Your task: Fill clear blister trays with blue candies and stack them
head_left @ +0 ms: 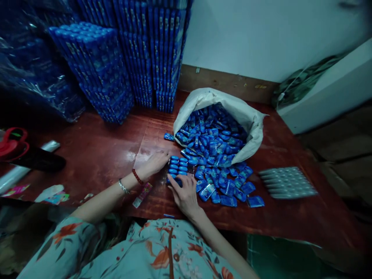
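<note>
Blue packets (225, 190): small wrapped pieces in a loose heap on the counter (95, 155), spilling out of the sack's mouth and spreading toward the person's right hand.
Sack (252, 120): white, lying on its side at the back right of the heap, with its mouth open toward the person and more of the same packets inside.
Clear tray (178, 166): a see-through moulded sheet just left of the heap. Short rows of packets sit in it side by side.
Left hand (155, 162): lies at the clear tray's left edge, its fingers stretched nearly flat and holding nothing that shows. A red bead bracelet (137, 176) and a silver bangle (123, 186) sit on the wrist.
Right hand (186, 193): at the near edge of the clear tray, with the fingers bent and their tips on the lowest packet of the rows. I cannot tell whether they pinch it or only press on it.
Tray stack (287, 182): pale grey moulded sheets piled to the right of the heap, apart from it.
Blue piles (116, 69): tall stacks at the back of the counter against the wall; the left one leans.
Scissors (11, 141): red-handled, at the far left of the counter.
</note>
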{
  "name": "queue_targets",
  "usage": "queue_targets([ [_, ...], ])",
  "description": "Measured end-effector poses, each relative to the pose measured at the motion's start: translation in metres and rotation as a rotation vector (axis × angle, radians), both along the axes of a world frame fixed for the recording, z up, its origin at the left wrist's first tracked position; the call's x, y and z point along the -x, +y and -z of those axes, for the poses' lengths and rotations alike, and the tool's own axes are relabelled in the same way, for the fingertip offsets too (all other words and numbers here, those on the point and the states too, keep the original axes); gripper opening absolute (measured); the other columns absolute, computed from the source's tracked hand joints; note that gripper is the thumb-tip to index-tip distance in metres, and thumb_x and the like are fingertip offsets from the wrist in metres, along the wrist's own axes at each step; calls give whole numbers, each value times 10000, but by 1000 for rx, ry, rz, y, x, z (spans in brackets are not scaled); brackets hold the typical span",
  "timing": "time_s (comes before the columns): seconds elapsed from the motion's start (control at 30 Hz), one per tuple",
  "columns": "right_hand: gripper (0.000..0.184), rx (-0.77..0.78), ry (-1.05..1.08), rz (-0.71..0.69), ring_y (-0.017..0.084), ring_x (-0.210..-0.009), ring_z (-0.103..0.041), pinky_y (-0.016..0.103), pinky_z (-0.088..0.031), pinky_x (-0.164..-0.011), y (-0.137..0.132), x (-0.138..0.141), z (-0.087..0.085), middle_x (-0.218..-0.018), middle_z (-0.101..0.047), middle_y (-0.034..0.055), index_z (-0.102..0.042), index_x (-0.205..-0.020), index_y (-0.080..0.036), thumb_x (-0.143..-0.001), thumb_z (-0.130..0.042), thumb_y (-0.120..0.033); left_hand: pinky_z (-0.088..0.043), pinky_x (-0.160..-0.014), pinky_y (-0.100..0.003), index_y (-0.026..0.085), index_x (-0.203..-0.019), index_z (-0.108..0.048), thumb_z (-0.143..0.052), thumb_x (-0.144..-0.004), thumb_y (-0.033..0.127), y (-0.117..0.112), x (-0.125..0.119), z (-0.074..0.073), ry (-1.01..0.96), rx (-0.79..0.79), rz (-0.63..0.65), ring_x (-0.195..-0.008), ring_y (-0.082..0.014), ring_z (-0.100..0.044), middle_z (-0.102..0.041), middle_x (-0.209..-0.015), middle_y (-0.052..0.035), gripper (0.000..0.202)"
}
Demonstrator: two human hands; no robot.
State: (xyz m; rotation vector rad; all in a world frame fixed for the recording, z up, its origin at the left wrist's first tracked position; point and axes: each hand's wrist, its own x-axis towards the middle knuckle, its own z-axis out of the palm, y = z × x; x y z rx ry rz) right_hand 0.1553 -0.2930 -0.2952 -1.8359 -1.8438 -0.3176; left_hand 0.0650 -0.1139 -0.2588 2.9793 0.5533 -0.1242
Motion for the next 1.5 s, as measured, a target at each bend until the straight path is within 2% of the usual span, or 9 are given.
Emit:
queue_targets([
  [0.1, 378, -137, 129, 19, 190, -965, -507, 378, -380, -887, -4, -30, -2, -996, -560, 56, -562, -1226, -283, -879, -483, -157, -481, -779, -314, 120, -1147, -510, -420, -912, 143, 10, 12, 10, -127, 67, -52, -916, -216, -606, -611, -1003, -108, 253],
  [0.2, 355, -169, 267, 231, 197, -911, -511, 358, -425, -796, -6, -80, 3, -963, -552, 61, -595, -1162, -267, -898, -392, -145, -481, -784, -298, 173, -1254, -455, -412, -940, 273, 30, 17, 22, -319, 212, -99, -905, -190, -603, -607, -1035, -79, 332],
  [0.37, 303, 187, 108, 324, 244, -932, -490, 359, -414, -727, 14, -138, 14, -1053, -559, 105, -582, -1165, -224, -893, -449, -236, -472, -825, -302, 149, -1156, -538, -458, -915, 269, 76, -15, 31, -417, 248, -234, -920, -180, -579, -583, -1067, -90, 281],
  [0.57, 321, 433, -143, 366, 274, -946, -492, 354, -386, -704, 27, -132, 7, -1045, -567, 136, -560, -1176, -186, -872, -531, -283, -412, -917, -408, 124, -1003, -596, -601, -815, 231, 99, -72, 46, -348, 182, -275, -1047, -271, -513, -569, -1080, -142, 216],
  [0.7, 245, 339, -64, 391, 269, -924, -535, 370, -417, -726, 1, -139, 13, -1002, -601, 155, -586, -1044, -128, -923, -411, -252, -427, -903, -375, 132, -996, -575, -471, -887, 217, 91, -54, 53, -383, 240, -306, -1014, -237, -552, -599, -1058, -134, 173],
  [0.87, 252, 112, 340, 211, 211, -873, -606, 333, -479, -758, -34, -136, 17, -965, -633, 90, -534, -1084, -181, -950, -369, -315, -486, -779, -328, 140, -1142, -457, -362, -934, 294, 55, 27, 53, -514, 350, -481, -917, -200, -616, -636, -1034, -106, 275],
  [1.03, 194, 71, 493, 61, 191, -912, -608, 322, -493, -814, -24, -114, 7, -981, -614, 60, -529, -1078, -216, -922, -455, -305, -490, -708, -289, 175, -957, -559, -503, -871, 390, 8, 81, 42, -638, 460, -495, -769, -165, -604, -633, -868, -37, 238],
  [1.23, 286, 140, 285, -36, 204, -959, -584, 341, -496, -833, 2, -107, 2, -1033, -594, 99, -542, -1142, -190, -914, -374, -154, -489, -780, -308, 182, -1109, -552, -468, -897, 270, -14, 62, 40, -722, 397, -401, -902, -175, -586, -603, -1011, -74, 244],
  [1.5, 352, 380, 34, -163, 214, -898, -581, 343, -484, -770, 21, -102, -18, -999, -625, 110, -534, -1204, -172, -890, -389, -111, -477, -817, -335, 186, -1109, -512, -470, -908, 235, -11, 37, 25, -447, 229, -249, -922, -181, -550, -565, -1024, -67, 210],
])
